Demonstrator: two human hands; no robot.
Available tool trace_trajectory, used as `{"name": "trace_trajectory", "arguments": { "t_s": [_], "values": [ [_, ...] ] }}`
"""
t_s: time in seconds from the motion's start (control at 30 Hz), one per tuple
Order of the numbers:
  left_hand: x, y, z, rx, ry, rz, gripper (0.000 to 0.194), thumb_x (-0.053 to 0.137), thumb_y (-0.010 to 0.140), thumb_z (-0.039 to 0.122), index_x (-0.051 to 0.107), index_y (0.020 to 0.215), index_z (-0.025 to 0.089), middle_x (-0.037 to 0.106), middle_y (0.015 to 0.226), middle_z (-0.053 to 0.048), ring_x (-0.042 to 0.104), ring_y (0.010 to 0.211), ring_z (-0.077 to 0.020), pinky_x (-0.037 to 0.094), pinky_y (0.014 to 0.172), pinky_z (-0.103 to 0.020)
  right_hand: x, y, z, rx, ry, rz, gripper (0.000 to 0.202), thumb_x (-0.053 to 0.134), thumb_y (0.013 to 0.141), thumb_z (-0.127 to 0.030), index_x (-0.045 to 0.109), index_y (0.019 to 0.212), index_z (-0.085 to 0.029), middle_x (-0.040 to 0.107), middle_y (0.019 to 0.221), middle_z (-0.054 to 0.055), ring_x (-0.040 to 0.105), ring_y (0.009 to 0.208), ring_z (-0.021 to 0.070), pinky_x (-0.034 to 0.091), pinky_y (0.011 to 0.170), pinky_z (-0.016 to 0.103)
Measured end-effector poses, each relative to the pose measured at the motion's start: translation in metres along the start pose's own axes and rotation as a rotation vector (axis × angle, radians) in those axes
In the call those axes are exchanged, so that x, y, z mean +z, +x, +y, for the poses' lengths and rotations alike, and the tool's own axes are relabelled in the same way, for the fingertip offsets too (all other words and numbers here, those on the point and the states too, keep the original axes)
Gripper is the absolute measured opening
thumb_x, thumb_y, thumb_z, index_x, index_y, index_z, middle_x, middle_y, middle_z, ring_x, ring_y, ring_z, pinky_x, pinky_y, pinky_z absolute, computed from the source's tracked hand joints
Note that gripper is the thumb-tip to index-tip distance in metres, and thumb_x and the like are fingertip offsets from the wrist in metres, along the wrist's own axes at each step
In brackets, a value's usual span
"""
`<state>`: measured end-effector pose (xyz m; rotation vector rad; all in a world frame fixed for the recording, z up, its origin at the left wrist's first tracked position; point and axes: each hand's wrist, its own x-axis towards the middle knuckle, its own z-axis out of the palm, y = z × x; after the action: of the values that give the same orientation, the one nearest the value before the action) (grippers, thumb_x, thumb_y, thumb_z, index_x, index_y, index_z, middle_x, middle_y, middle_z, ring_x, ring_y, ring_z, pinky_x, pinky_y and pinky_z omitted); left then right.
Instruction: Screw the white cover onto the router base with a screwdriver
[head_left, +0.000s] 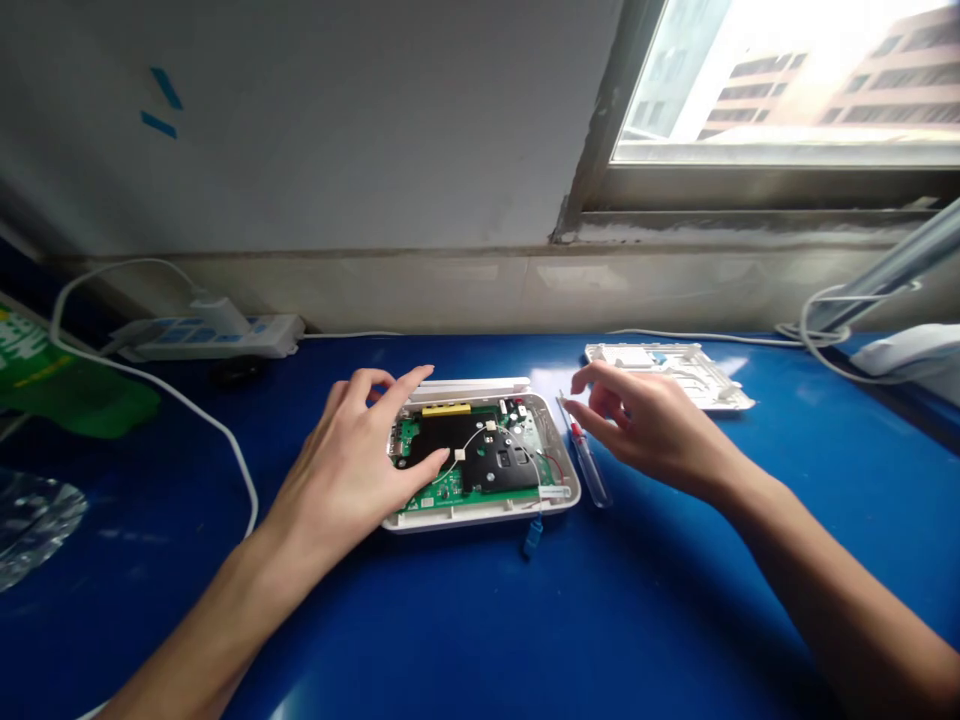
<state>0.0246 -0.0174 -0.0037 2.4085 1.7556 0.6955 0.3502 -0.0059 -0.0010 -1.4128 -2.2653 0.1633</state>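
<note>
An opened white electronics case (571, 490), which looks like a router, lies on the blue table. Inside it a green circuit board (448, 490) carries a black cover plate and a thin white cable with a blue connector (533, 537) hanging over the front edge. My left hand (356, 440) spreads over the case's left end, thumb over the board and index finger by the back edge; whether it touches is unclear. To the right of the case lies a screwdriver (589, 465) with a clear handle. My right hand (637, 415) hovers near its tip, fingers bent, thumb and index slightly apart, holding nothing visible.
Behind my right hand is a white plastic cover (697, 375), inner side up. A power strip (274, 337) with a plugged-in charger sits back left, its white cable looping forward. A green bottle (67, 385) lies far left. At the right stands a metal pole (885, 265).
</note>
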Motion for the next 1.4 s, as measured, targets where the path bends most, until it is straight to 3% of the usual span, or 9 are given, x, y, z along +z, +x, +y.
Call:
{"name": "trace_trajectory", "arguments": {
  "t_s": [0.13, 0.33, 0.5, 0.77, 0.93, 1.03, 1.13, 1.23, 1.4],
  "values": [
    [0.001, -0.003, 0.015, 0.25, -0.166, 0.044, 0.049, 0.072, 0.095, 0.043, 0.068, 0.141, 0.028, 0.063, 0.136, -0.011, 0.047, 0.142, -0.0372, 0.044, 0.121, -0.052, -0.005, -0.003, -0.002, 0.032, 0.039, -0.176, 0.028, 0.068, 0.096, -0.041, 0.051, 0.081, -0.026, 0.061, 0.061, -0.004, 0.05, 0.051, 0.0144, 0.033, 0.05, 0.028],
    [0.015, -0.014, 0.027, 0.38, -0.2, -0.288, 0.064, 0.068, 0.096, 0.061, 0.059, 0.154, 0.035, 0.053, 0.161, -0.01, 0.027, 0.158, -0.0463, 0.03, 0.126, -0.069, -0.002, -0.006, -0.003, 0.061, 0.099, -0.398, 0.031, 0.071, 0.092, -0.033, 0.046, 0.075, -0.025, 0.06, 0.06, -0.006, 0.046, 0.051, 0.0125, 0.034, 0.05, 0.027],
    [0.02, -0.012, 0.022, 0.415, -0.121, -0.279, 0.067, 0.066, 0.096, 0.066, 0.058, 0.155, 0.033, 0.057, 0.159, -0.011, 0.031, 0.158, -0.043, 0.034, 0.125, -0.067, -0.004, -0.006, 0.001, 0.124, 0.256, -0.429, 0.032, 0.07, 0.09, -0.027, 0.042, 0.075, -0.025, 0.054, 0.057, -0.007, 0.044, 0.053, 0.0122, 0.033, 0.049, 0.026],
    [0.024, 0.012, 0.019, 0.42, -0.115, -0.24, 0.071, 0.069, 0.095, 0.063, 0.059, 0.154, 0.025, 0.061, 0.156, -0.009, 0.035, 0.156, -0.0393, 0.035, 0.126, -0.062, -0.024, -0.003, 0.016, 0.26, 0.631, -0.279, 0.035, 0.083, 0.087, -0.05, 0.063, 0.102, -0.025, 0.076, 0.079, 0.004, 0.073, 0.071, 0.0233, 0.058, 0.063, 0.032],
    [0.015, 0.036, 0.026, 0.445, -0.104, -0.319, 0.077, 0.079, 0.088, 0.058, 0.056, 0.155, 0.029, 0.062, 0.155, -0.008, 0.036, 0.157, -0.0388, 0.038, 0.125, -0.06, -0.038, -0.006, 0.042, 0.395, 0.907, -0.058, 0.062, 0.088, 0.083, -0.053, 0.063, 0.136, -0.03, 0.082, 0.103, 0.009, 0.08, 0.089, 0.0299, 0.065, 0.078, 0.041],
    [0.008, 0.054, 0.034, 0.448, -0.095, -0.406, 0.089, 0.087, 0.079, 0.056, 0.051, 0.158, 0.037, 0.052, 0.164, -0.008, 0.042, 0.155, -0.0374, 0.046, 0.12, -0.054, -0.043, -0.009, 0.058, 0.466, 0.988, 0.066, 0.071, 0.091, 0.079, -0.049, 0.065, 0.143, -0.031, 0.081, 0.113, 0.009, 0.078, 0.101, 0.0292, 0.064, 0.085, 0.039],
    [0.0, 0.071, 0.045, 0.466, -0.055, -0.509, 0.097, 0.094, 0.071, 0.053, 0.05, 0.157, 0.044, 0.05, 0.166, -0.003, 0.051, 0.149, -0.0371, 0.052, 0.114, -0.051, -0.047, -0.013, 0.068, 0.526, 1.085, 0.049, 0.067, 0.091, 0.079, -0.045, 0.069, 0.141, -0.03, 0.078, 0.119, 0.009, 0.076, 0.106, 0.0264, 0.063, 0.09, 0.036],
    [-0.006, 0.081, 0.056, 0.468, -0.013, -0.589, 0.099, 0.097, 0.067, 0.043, 0.052, 0.155, 0.045, 0.051, 0.165, -0.001, 0.058, 0.143, -0.0356, 0.054, 0.112, -0.048, -0.052, -0.016, 0.071, 0.57, 1.111, -0.009, 0.055, 0.092, 0.078, -0.042, 0.076, 0.128, -0.025, 0.077, 0.115, 0.009, 0.075, 0.092, 0.0224, 0.062, 0.08, 0.033],
    [-0.01, 0.085, 0.065, 0.414, 0.06, -0.631, 0.1, 0.098, 0.062, 0.036, 0.056, 0.153, 0.043, 0.051, 0.165, -0.004, 0.059, 0.142, -0.0376, 0.056, 0.11, -0.047, -0.056, -0.017, 0.073, 0.504, 0.958, -0.003, 0.046, 0.079, 0.087, -0.053, 0.077, 0.115, -0.016, 0.066, 0.081, 0.002, 0.057, 0.063, 0.0124, 0.044, 0.055, 0.025]
  ]
}}
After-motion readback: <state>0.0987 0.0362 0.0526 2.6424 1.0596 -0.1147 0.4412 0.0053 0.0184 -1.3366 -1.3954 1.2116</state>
